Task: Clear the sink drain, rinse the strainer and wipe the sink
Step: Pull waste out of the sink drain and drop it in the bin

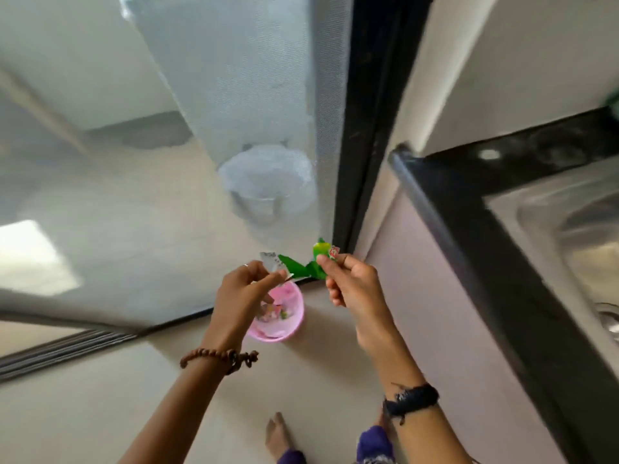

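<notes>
Sink [552, 209] at right edge of frame, steel, set in dark counter [475, 209]; drain barely visible at far right. Green wrapper [303, 266] at frame centre, stretched between both hands: left hand [243, 293] pinching silvery end, right hand [351, 279] pinching printed end, fingers clamped on it. Held directly above pink bin [294, 316] on floor, likely for dropping in. Screen door [234, 128] upper left; black frame [371, 112] close behind bin. Open floor at lower left; bare foot [278, 437] at bottom.

Green wrapper [303, 266] pinched between left hand [243, 289] and right hand [351, 283], above pink bin [291, 316] on floor [100, 413].
</notes>
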Tool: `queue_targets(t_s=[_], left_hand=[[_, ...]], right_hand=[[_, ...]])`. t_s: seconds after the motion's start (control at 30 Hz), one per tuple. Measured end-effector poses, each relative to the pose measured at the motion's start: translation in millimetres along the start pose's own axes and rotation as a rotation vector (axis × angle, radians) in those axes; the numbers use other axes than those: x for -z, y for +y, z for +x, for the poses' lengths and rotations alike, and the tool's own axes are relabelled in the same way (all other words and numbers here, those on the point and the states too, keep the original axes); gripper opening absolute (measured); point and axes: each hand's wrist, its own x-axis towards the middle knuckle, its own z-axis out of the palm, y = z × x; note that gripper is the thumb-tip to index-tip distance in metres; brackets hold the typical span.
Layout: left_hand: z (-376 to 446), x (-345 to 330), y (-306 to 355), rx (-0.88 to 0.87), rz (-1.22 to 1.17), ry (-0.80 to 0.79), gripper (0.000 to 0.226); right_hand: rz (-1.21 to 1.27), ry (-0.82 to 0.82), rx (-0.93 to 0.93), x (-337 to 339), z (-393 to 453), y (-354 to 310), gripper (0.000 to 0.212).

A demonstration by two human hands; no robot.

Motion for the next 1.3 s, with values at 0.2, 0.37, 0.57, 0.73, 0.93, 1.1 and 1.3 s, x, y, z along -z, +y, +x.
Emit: queue_targets(t_s=[0.2,0.37,0.57,0.73,0.93,1.1,1.3], left_hand=[[82,41,-104,0.107,0.154,0.035,0.019],[160,24,-229,0.206,0.259,0.064,0.009],[255,-21,-362,0.303,0.317,0.072,0.01],[304,-51,-427,0.344,0.476,0.013,0.016],[302,-48,-418,0.397,0.382,0.012,0.019],[257,-30,-332,0.402,0.02,0.009,0.014],[168,-17,-174,0.35,-0.409,-0.024,0.019]], right_hand=[[-0.311,-0.058,-0.12,-69,83,96,0.015],[-0.529,-0.11,-0.194,-88,167,219,0.007],[-0.799,-0.126,-0.226,-87,258,365,0.024],[-0.97,-0.167,-0.277,-77,305,433,0.013],[-0.951,-0.141,-0.291,-68,314,425,0.025],[-0.701,-0.04,-0.349,-74,274,339,0.02],[-0.31,0.067,-0.291,-78,168,181,0.02]])
